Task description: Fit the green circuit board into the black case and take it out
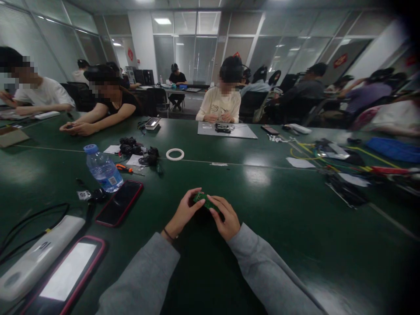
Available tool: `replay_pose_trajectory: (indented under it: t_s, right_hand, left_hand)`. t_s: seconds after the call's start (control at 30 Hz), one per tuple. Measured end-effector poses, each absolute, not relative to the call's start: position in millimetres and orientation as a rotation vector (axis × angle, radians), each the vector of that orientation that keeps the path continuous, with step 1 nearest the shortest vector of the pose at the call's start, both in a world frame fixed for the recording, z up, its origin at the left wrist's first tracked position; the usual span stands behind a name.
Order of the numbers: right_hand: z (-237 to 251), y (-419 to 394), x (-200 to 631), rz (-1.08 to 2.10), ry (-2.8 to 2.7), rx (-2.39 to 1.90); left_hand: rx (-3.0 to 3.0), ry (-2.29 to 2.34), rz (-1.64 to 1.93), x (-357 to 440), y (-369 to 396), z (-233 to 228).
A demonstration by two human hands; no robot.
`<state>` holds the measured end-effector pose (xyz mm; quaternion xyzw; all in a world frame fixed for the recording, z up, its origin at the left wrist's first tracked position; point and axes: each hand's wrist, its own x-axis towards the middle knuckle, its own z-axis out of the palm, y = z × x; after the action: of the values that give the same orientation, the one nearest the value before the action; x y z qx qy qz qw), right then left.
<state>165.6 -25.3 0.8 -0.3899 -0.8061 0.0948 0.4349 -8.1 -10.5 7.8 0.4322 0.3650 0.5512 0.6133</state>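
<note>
Green circuit board (204, 201) sits pinched between your two hands, held just above the table (278, 218) near its near edge. Your left hand (183, 213) grips its left end with thumb and fingertips; your right hand (226, 217) curls over its right end. Toward the left edge lie a red-cased phone (120, 203) and a water bottle (103, 168) on its side.

This was an open-plan office used as a shared assembly workroom: frosted glass partition walls (197, 39) and ceiling light panels (163, 20) enclosed a long dark green desk (295, 210), where seated people worked over small electronic parts, yellow cables (315, 153) and an orange-handled screwdriver (126, 168).
</note>
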Motion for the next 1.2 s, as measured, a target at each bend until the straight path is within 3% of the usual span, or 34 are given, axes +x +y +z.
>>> replay_pose_trajectory:
  t_s: [0.53,0.83,1.2]
  right_hand:
    - [-2.3,-26.5,165.6,0.367,-1.976,-0.949]
    - [-10.8,-30.8,172.1,0.146,-2.058,-1.136]
    - [-17.9,-32.5,178.0,0.306,-2.031,-1.226]
  left_hand:
    - [1.188,0.847,1.227,-10.7,-11.1,5.3]
    - [1.23,0.851,1.245,-11.8,-5.5,-5.3]
    - [1.211,0.873,1.233,-11.2,-7.8,-1.1]
